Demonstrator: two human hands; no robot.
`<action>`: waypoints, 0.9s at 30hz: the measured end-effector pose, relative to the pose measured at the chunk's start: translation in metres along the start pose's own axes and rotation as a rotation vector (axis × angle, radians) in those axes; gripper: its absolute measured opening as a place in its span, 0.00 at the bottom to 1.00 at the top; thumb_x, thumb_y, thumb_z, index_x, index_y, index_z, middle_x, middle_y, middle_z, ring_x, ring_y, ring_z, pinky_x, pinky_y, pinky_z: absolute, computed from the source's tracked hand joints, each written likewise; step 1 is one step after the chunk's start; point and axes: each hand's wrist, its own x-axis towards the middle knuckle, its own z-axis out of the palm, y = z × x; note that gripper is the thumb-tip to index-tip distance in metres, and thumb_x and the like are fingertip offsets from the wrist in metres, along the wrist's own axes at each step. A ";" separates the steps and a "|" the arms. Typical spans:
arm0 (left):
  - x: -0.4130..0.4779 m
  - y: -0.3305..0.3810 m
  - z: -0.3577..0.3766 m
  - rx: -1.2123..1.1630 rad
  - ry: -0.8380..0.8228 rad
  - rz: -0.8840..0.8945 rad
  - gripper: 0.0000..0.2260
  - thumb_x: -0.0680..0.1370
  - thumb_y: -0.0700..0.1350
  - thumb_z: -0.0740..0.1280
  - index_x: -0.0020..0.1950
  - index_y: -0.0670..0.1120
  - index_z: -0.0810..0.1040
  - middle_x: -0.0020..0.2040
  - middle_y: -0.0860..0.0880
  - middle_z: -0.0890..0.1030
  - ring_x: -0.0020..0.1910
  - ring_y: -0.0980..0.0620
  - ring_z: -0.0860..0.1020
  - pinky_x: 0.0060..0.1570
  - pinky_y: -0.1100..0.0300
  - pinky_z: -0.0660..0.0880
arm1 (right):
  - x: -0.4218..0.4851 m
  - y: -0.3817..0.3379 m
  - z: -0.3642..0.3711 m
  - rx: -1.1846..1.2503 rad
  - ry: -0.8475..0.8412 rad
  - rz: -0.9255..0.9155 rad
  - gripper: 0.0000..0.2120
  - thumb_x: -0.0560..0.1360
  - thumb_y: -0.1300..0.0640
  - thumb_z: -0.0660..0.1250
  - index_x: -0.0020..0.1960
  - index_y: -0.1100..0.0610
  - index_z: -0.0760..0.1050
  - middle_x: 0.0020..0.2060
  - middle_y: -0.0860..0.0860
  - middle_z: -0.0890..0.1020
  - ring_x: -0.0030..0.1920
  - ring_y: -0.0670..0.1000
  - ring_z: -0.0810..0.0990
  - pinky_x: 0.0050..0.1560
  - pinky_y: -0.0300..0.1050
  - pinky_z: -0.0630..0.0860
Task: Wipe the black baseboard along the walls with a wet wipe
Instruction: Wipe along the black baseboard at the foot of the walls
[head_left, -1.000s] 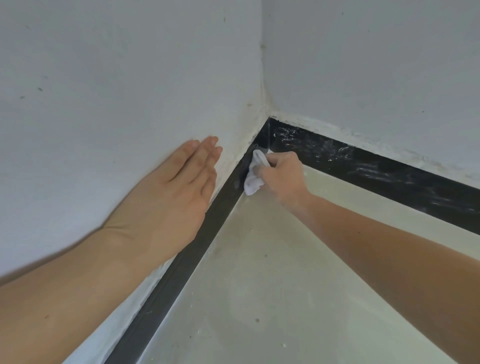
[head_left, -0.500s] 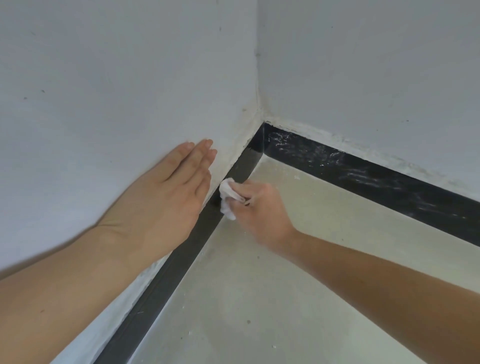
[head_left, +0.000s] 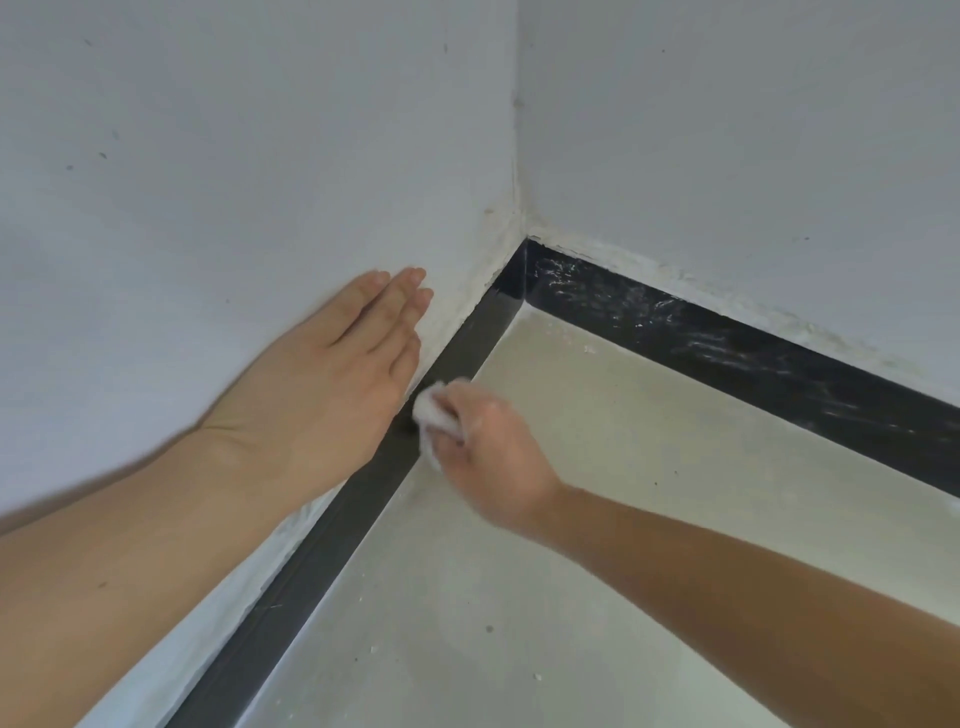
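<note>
A: Item, right hand: fingers curled round a bunched wet wipe, pressed to the black baseboard of the left wall.

B: Change?

A: Moved from the room corner back along the strip; that stretch looks covered.

B: Left hand?

A: Flat on the wall, fingers straight, holding nothing. Right fingertips hidden; the hand is blurred.
</note>
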 end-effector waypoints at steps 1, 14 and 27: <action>0.000 0.000 0.000 -0.008 0.005 -0.005 0.26 0.76 0.48 0.50 0.68 0.38 0.72 0.73 0.37 0.63 0.74 0.37 0.59 0.72 0.45 0.45 | -0.006 0.002 -0.006 -0.120 -0.133 -0.074 0.19 0.71 0.66 0.59 0.34 0.43 0.62 0.36 0.44 0.70 0.37 0.49 0.71 0.40 0.39 0.64; -0.004 0.005 0.006 0.043 -0.048 0.000 0.26 0.77 0.49 0.50 0.71 0.36 0.65 0.75 0.36 0.57 0.75 0.35 0.53 0.70 0.41 0.36 | 0.102 0.049 -0.118 -1.925 -0.283 -0.762 0.05 0.67 0.59 0.71 0.33 0.52 0.82 0.42 0.48 0.81 0.52 0.53 0.79 0.58 0.47 0.74; 0.003 0.006 0.005 0.076 -0.038 0.022 0.26 0.77 0.51 0.53 0.71 0.39 0.67 0.75 0.37 0.57 0.75 0.36 0.55 0.70 0.42 0.39 | 0.081 0.028 -0.074 -1.824 -0.475 -0.307 0.12 0.70 0.68 0.62 0.45 0.54 0.77 0.36 0.53 0.66 0.47 0.54 0.68 0.44 0.48 0.61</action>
